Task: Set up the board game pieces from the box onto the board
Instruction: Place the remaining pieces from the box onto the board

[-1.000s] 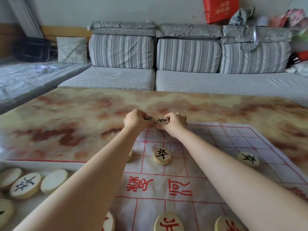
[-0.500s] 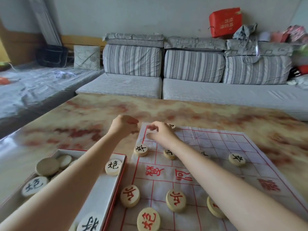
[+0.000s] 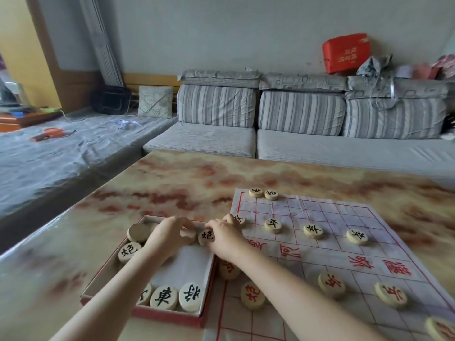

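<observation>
While the round game pieces are looking like pale, smooth wooden discs with black or red characters inked on their flat faces, the board (image 3: pixel 344 217) is showing itself as a thin white sheet, creased and printed with a red grid, lying flat on the counter (image 3: pixel 172 188). The shallow cardboard box (image 3: pixel 170 316), white inside with a red rim, is sitting just beside the board's left edge, and several discs are lying in it, three of them (image 3: pixel 164 297) lined up against its near wall. The left hand (image 3: pixel 170 236) is reaching into the box's far right corner, its fingers curling round a plain-faced disc (image 3: pixel 188 236). The right hand (image 3: pixel 225 236) is hovering over the box's right wall, its fingertips pinching a black-marked disc (image 3: pixel 206 237) that is tilting its face towards me. A row of black discs (image 3: pixel 313 231) is lying across the board's middle, two more (image 3: pixel 263 193) are touching at its far edge, and red discs (image 3: pixel 331 285) are resting nearer the person. The counter is gleaming, glossy and marbled in cream and rust. Behind it a grey sofa (image 3: pixel 295 143) with striped back cushions is running along the wall, a red carton (image 3: pixel 344 55) is standing on top of it, and a bed (image 3: pixel 61 156) under wrinkled clear plastic is stretching off to the left.
</observation>
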A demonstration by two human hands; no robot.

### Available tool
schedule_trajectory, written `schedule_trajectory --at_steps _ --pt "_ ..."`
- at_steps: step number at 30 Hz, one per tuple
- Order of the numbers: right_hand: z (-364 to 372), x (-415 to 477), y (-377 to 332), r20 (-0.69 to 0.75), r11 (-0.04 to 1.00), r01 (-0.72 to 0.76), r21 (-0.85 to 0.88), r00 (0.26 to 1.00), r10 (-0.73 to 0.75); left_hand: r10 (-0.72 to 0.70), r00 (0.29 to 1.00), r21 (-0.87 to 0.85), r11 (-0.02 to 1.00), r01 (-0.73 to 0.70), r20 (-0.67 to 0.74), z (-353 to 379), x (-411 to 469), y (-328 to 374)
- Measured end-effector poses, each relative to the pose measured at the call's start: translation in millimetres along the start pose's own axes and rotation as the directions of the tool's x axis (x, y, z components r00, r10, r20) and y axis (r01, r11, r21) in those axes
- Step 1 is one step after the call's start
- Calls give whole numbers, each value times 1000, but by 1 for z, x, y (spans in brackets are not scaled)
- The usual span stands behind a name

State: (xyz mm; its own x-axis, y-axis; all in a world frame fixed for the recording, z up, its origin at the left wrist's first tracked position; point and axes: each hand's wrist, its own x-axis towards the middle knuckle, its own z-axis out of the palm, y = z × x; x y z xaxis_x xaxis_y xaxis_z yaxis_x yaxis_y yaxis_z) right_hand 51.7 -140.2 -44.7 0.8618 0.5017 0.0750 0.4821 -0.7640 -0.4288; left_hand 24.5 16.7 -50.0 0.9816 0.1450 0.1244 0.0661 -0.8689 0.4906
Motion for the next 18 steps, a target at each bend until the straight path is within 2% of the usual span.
schedule_trajectory --at_steps 4,8,11,15,18 --pt "17 5 2 -53 985 17 -171 998 -26 94 995 61 994 -93 -18 9 -4 -2" --pt "24 8 4 -83 975 -9 -221 996 -10 145 988 98 985 -140 -50 10 -4 -7" --pt "23 8 5 -71 981 -37 -191 997 24 189 975 113 978 -176 -120 9 -6 -11" --pt "25 5 6 -97 995 -61 -83 994 53 137 983 105 987 -125 -118 12 -5 -22" --pt "26 3 7 -104 997 -76 -32 992 72 174 966 97 983 -158 -192 15 -5 -28"
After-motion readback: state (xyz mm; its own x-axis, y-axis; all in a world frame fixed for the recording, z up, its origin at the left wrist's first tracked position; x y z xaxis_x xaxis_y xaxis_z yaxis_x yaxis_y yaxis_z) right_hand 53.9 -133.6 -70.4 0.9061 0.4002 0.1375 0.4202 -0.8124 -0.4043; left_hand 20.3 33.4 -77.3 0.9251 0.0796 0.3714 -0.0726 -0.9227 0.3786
